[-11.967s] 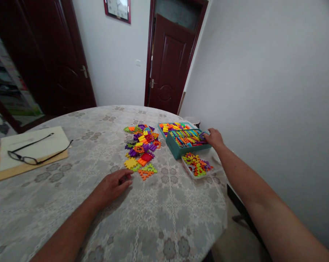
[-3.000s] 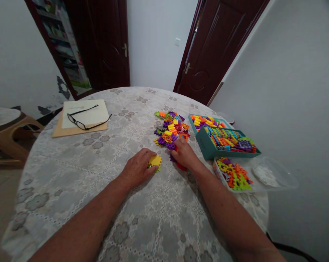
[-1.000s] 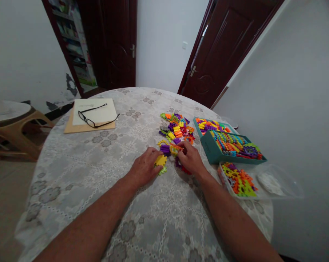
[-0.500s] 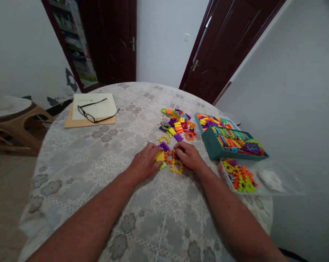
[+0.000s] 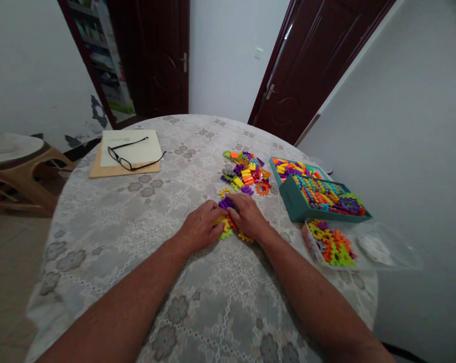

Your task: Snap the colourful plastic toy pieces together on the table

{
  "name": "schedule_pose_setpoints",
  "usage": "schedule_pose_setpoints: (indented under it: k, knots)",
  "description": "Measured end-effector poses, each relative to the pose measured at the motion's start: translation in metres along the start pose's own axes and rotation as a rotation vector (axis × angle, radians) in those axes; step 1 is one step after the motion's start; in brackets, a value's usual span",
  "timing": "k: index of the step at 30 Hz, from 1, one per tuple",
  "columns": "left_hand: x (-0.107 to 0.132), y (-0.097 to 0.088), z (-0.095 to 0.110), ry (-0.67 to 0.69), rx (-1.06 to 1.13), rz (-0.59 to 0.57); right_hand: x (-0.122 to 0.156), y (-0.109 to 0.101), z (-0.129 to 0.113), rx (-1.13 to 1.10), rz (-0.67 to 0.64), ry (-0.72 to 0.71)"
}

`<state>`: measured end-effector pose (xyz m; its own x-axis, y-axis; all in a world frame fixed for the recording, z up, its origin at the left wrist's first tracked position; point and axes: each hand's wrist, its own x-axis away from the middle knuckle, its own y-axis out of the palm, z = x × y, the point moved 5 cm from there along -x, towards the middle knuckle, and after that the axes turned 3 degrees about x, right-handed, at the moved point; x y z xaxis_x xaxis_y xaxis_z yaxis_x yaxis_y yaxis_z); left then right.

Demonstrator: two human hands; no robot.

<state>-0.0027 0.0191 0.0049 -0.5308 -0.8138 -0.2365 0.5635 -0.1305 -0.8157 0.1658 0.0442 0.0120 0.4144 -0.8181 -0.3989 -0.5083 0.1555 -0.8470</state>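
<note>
My left hand (image 5: 202, 227) holds the left edge of a yellow toothed building piece (image 5: 223, 222), thumb in front and fingers behind. A lime-green toothed piece (image 5: 226, 234) juts out just below it. My right hand (image 5: 247, 217) has come in over the joined pieces, its thumb and fingers closed close to my left fingertips; what they grip is hidden. Purple tube-shaped pieces (image 5: 224, 202) show between the hands. Beneath the right hand, an amber frame piece (image 5: 246, 237) is partly covered. A yellow open frame piece (image 5: 225, 192) lies just beyond.
Mixed colourful building pieces (image 5: 248, 171) lie in a pile beyond my hands. To the right stand a teal box (image 5: 294, 201) of sorted pieces, a tray (image 5: 276, 174) behind it, and a clear plastic container (image 5: 321, 259). Black glasses (image 5: 125, 163) rest on papers (image 5: 110, 146) at the left.
My right hand has moved left over the orange and amber frame pieces and now covers most of them. My left hand stays in nearly the same place on the yellow piece.
</note>
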Motion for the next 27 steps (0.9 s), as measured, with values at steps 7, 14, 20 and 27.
schedule_pose_setpoints:
  k: [7, 14, 20, 27]
  knots:
    - [0.0, 0.002, -0.002, 0.027, 0.001, 0.013, 0.004, -0.003, -0.004, -0.043, 0.016, -0.013]
    - [0.0, 0.002, -0.003, 0.03, 0.003, 0.005, -0.001, -0.035, 0.043, 0.031, 0.268, 0.252]
    - [-0.001, 0.002, -0.003, 0.013, -0.003, 0.003, 0.004, -0.025, 0.082, 0.091, 0.231, 0.347]
    - [-0.001, 0.001, -0.002, 0.005, -0.006, -0.004, -0.018, -0.013, 0.081, 0.222, 0.026, 0.382]
